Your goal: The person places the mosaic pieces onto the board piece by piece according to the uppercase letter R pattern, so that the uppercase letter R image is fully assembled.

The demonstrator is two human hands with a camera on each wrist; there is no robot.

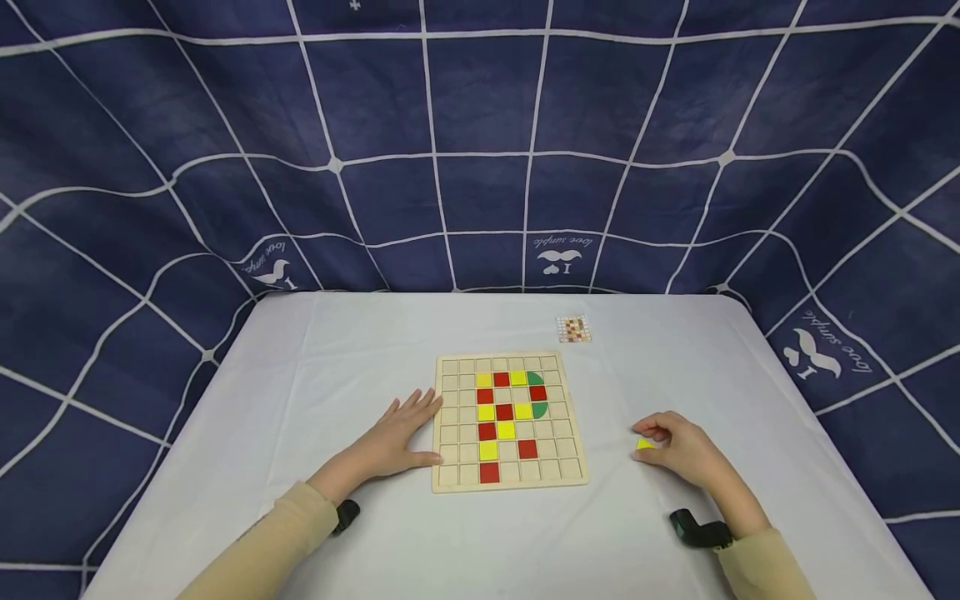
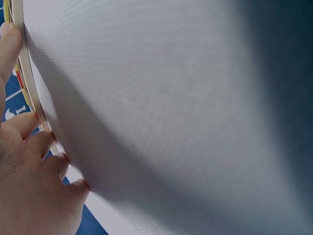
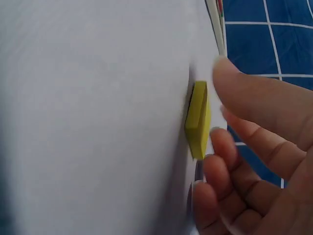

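Note:
A wooden grid board lies on the table, with red, yellow and green pieces making a pattern in its cells. My left hand lies at the board's left side, its fingers spread and the fingertips and thumb at the edge. The left wrist view shows this hand along the board's rim. To the right of the board, my right hand is around a yellow square tile. In the right wrist view the tile is on the cloth, with a gap between the loosely bent fingers and the thumb.
A small printed pattern card lies behind the board, toward the right. White cloth covers the table. A dark blue curtain with white lines stands behind and at both sides.

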